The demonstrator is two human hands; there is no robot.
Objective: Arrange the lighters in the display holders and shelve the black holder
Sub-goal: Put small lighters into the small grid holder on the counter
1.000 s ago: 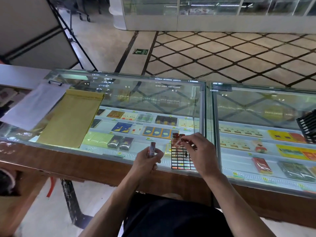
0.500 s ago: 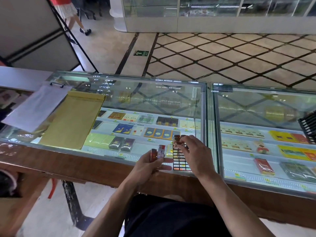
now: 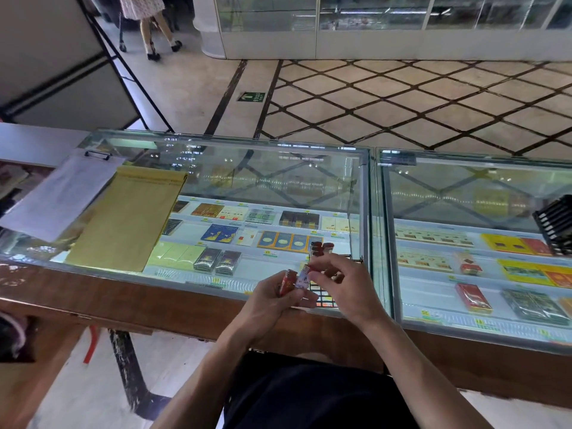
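Note:
My left hand (image 3: 268,300) grips two lighters upright: a red one (image 3: 285,281) and a white patterned one (image 3: 302,277). My right hand (image 3: 343,284) reaches across from the right and pinches the top of the white lighter with thumb and forefinger. Just behind both hands a black grid holder (image 3: 325,300) lies on the glass counter, partly hidden by the right hand. A few red-capped lighters (image 3: 321,248) stand in its far rows. A second black holder (image 3: 555,224) stands at the far right edge of the counter.
The glass display counter (image 3: 278,168) has a wooden front edge (image 3: 123,300). A yellow envelope (image 3: 130,216) and a clipboard with white paper (image 3: 62,193) lie on the left. Packets fill the shelves under the glass. A person (image 3: 145,17) walks on the tiled floor far back.
My right hand left the holder's far rows and came toward me to the lighters in my left hand. My left hand now holds two lighters rather than one.

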